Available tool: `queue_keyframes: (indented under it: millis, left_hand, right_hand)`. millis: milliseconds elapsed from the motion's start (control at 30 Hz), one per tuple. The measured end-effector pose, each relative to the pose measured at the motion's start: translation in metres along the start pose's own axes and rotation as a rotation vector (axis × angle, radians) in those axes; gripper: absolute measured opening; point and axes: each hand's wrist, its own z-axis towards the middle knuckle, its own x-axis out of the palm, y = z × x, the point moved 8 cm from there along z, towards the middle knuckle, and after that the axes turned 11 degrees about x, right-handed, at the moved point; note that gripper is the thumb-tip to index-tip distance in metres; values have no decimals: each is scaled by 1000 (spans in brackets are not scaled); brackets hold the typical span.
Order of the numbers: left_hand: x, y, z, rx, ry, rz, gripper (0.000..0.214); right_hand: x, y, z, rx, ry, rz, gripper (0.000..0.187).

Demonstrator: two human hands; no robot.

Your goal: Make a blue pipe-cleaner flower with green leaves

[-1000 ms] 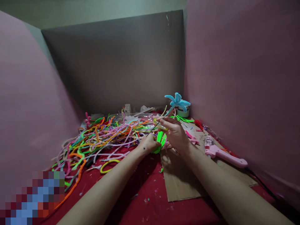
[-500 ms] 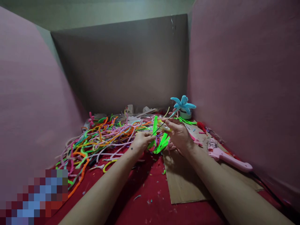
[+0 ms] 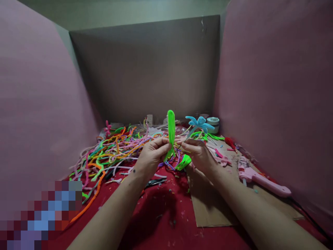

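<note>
Pinched upright in my left hand [image 3: 151,154] is a bright green leaf [image 3: 171,126] made of looped pipe cleaner, its twisted ends poking out below the fingers. My right hand [image 3: 200,156] is closed on the stem of a blue pipe-cleaner flower [image 3: 199,124], whose petals spread above the knuckles. A thin dark stem end shows between the two hands, close to the base of the leaf. More green pipe-cleaner loops [image 3: 184,162] lie below, between my hands.
A tangled heap of coloured pipe cleaners [image 3: 117,149] covers the left of the red cloth [image 3: 156,225]. Dark-handled cutters [image 3: 156,182] lie beneath my left wrist. On the right, a pink glue gun [image 3: 265,178] with a cable rests on cardboard [image 3: 208,205]. A lidded jar [image 3: 212,125] stands behind.
My left hand has moved up and now holds the green leaf upright, clear of the loops below. The blue flower has dipped slightly. The yellow item near my right fingers no longer shows.
</note>
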Motion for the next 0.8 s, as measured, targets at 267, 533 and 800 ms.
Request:
queue_keyframes:
  millis: [267, 533, 800]
  left_hand:
    - [-4, 8, -1, 21, -73, 135, 18]
    - [-12, 10, 1, 69, -21, 521, 13]
    - [22, 1, -19, 326, 121, 1441, 18]
  right_hand:
    - [14, -4, -2, 27, 46, -146, 11]
    - [14, -12, -4, 68, -14, -52, 14]
    - [12, -22, -7, 59, -132, 53, 14]
